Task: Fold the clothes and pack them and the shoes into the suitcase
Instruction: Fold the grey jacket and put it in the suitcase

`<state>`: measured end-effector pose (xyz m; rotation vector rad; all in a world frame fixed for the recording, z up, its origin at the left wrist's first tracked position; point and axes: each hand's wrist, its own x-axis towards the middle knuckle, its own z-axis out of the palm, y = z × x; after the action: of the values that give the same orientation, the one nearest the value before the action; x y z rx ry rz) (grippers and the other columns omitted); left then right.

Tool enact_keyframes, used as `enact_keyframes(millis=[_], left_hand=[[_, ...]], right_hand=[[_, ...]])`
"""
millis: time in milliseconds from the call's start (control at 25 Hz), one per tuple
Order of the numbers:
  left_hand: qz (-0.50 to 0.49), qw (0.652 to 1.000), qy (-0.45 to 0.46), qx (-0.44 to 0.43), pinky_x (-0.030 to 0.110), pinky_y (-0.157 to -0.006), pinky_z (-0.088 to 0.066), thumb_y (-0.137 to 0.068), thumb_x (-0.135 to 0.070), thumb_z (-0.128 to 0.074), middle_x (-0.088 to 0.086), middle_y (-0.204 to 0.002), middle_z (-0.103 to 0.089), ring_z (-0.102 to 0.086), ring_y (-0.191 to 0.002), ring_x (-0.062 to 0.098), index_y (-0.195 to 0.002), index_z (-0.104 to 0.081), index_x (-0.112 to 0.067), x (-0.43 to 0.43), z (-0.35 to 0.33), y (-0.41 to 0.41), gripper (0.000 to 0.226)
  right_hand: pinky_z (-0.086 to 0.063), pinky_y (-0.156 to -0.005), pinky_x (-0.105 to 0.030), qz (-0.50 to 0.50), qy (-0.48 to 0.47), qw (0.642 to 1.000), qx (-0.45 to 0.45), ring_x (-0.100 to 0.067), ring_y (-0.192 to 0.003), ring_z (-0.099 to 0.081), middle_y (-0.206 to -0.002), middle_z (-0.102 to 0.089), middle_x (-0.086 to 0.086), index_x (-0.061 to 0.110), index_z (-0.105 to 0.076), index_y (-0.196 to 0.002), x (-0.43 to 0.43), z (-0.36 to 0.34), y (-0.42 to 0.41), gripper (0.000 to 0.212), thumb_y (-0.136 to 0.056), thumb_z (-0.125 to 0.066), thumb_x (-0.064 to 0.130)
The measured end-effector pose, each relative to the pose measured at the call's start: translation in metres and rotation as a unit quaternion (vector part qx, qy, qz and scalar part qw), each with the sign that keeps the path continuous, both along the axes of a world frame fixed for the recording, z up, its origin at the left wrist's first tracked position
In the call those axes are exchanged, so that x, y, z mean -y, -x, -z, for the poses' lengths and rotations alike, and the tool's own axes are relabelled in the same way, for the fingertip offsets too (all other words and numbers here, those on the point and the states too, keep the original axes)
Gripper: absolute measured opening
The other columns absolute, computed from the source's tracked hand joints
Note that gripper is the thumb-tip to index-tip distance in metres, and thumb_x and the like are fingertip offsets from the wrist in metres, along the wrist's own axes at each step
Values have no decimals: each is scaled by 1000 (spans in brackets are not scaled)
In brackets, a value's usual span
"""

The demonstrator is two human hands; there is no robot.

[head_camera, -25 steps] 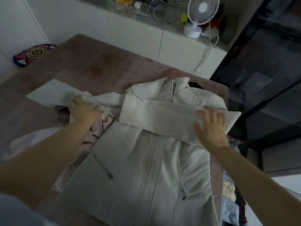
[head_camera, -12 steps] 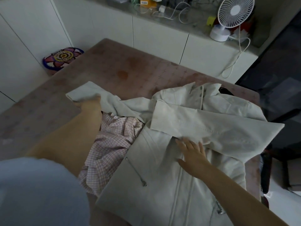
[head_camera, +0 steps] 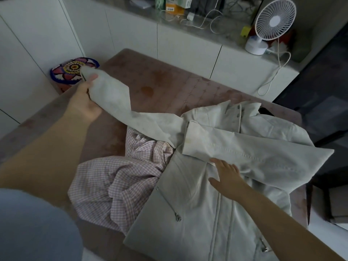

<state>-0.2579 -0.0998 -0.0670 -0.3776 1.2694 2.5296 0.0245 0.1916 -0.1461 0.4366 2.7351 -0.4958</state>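
One sleeve of the pale jacket stretches from frame centre to upper left, its end gripped in the left hand. The right hand, fingers spread flat, presses the jacket's front right of centre; the fold probably swings toward it.

Brownish patterned bed under a pale zippered jacket and a crumpled pink checked shirt.
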Motion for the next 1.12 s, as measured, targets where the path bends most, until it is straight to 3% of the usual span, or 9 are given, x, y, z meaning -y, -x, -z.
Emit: enact_keyframes(millis=[160,240,360,480,600,680,800,920,1120], left_hand=[[68,989,99,-86,30,-82,-53,-90,6,-38,-3,-73,-56,-50,-45,2,-124,-42,-27,-9,-30,-3,48],[29,989,128,-62,39,-84,-53,-88,4,-37,-1,-77,-47,-48,-54,6,-112,-47,-25,-22,-25,-6,39],[-2,988,144,48,27,-69,-55,-88,-19,-54,-2,-82,-52,-50,-68,7,-90,-54,-19,-37,4,-12,2],[-11,968,223,118,24,-80,-49,-77,-33,-71,-5,-105,-54,-52,-91,9,-114,-50,-17,-35,44,-16,46],[35,947,293,125,38,-96,-43,-30,-72,-80,-7,-130,-53,-52,-111,16,-139,-37,-19,-24,104,17,128],[53,930,343,125,43,-98,-42,-13,-85,-69,-3,-135,-52,-52,-114,21,-135,-43,-21,-24,136,49,140],[71,933,335,111,42,-105,-38,-45,-80,-68,0,-138,-48,-48,-123,24,-135,-45,-14,-46,81,38,113],[86,936,332,86,36,-100,-44,-83,-41,-62,9,-138,-48,-51,-122,26,-135,-44,-7,-63,60,47,64],[49,970,234,46,21,-61,-53,-86,-2,-44,13,-107,-62,-62,-81,18,-129,-49,0,-69,31,46,44]], right_hand=[[-27,-112,-36,41,93,992,-70,-21,-133,-35,-145,-34,-2,21,-28,-142,-2,-16,6,58,-90,-55,27],[-34,-107,-34,56,139,984,-100,-19,-130,-37,-144,-36,-2,22,-32,-139,1,-24,10,54,-90,-56,24],[-37,-103,-30,54,172,978,-103,-15,-129,-39,-143,-35,2,24,-33,-138,4,-29,5,52,-92,-55,24],[-35,-96,-22,49,163,982,-81,-13,-125,-43,-140,-37,4,25,-35,-136,3,-28,-5,49,-92,-54,24],[-33,-99,-21,44,159,984,-66,-13,-127,-42,-139,-39,4,23,-40,-133,7,-25,-1,43,-92,-54,22],[-32,-101,-21,25,169,983,-66,-12,-125,-42,-137,-41,3,22,-42,-132,16,-25,9,42,-92,-54,21],[-28,-96,-14,-15,179,981,-78,-3,-116,-40,-133,-42,6,21,-44,-131,30,-27,21,40,-92,-53,22],[-26,-86,-2,-37,183,979,-76,3,-113,-37,-125,-39,16,25,-44,-130,34,-28,21,38,-93,-51,25],[-37,-93,-11,-3,187,981,-57,-1,-111,-45,-125,-41,13,26,-45,-128,22,-31,16,36,-93,-53,23]])
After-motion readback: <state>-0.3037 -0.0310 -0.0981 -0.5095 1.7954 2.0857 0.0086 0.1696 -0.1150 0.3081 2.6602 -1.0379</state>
